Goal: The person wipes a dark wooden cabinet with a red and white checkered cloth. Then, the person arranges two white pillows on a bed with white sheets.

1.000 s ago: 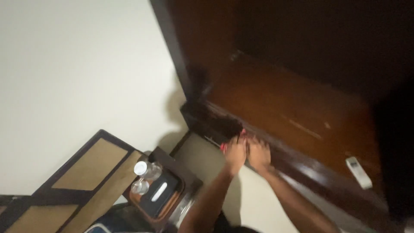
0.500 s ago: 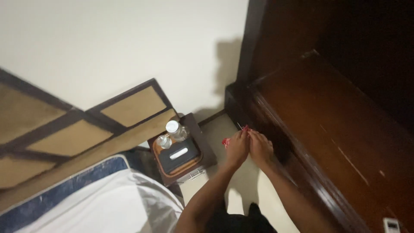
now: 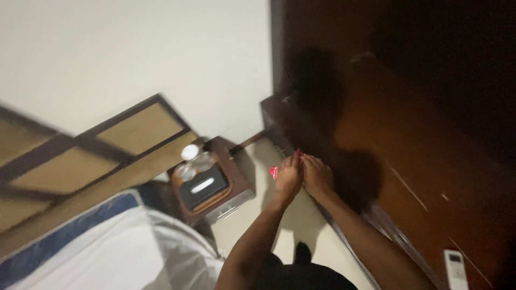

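Both hands meet at the front edge of a dark wooden cabinet top [image 3: 408, 161], the left hand [image 3: 287, 180] and right hand [image 3: 318, 177] pressed side by side over a small red object [image 3: 274, 172] (possibly a wrapper or cloth; the frame is too blurred to say). The left hand's fingers close around it, the red showing at its outer side; the right hand's grip cannot be made out. A bedside table [image 3: 236, 185] carrying a water bottle [image 3: 189, 161] and a black tissue box [image 3: 204, 186] stands lower left, and a white remote [image 3: 456, 268] lies far right.
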